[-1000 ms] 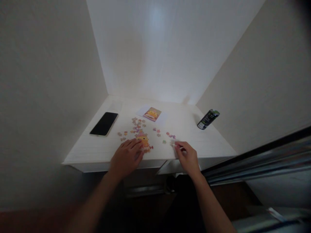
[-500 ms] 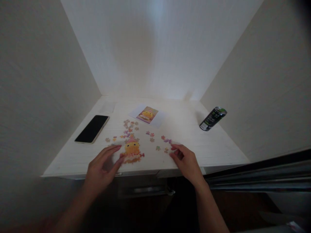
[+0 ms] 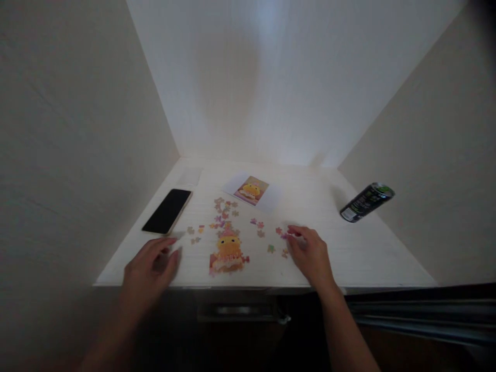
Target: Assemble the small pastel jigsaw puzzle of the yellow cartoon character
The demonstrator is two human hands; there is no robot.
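Left hand (image 3: pixel 149 269): lower left of the frame, palm down over the near edge of the white table (image 3: pixel 349 258), fingers loosely spread and holding nothing; fingertips lie near the phone's near end.
Right hand (image 3: pixel 310 254): lower centre-right, fingers curled narrow with the tips at a small pink puzzle piece (image 3: pixel 285 235); I cannot tell whether the piece is pinched or only touched.
Assembled puzzle part (image 3: pixel 228 251): centre of the frame, between the 2 hands, flat on the table; it shows an orange figure with a pink top, touched by neither hand.
Loose pieces (image 3: pixel 225 209): scattered above the assembled part and to its right, some just beside the right hand's fingertips.
Reference picture (image 3: pixel 251 189): above the loose pieces, centre of the frame, lying flat on a pale sheet.
Phone (image 3: pixel 167 211): left of centre, dark screen up, well apart from the puzzle.
Can (image 3: pixel 366 202): right of the frame, dark with green markings; it appears tilted toward the right wall.
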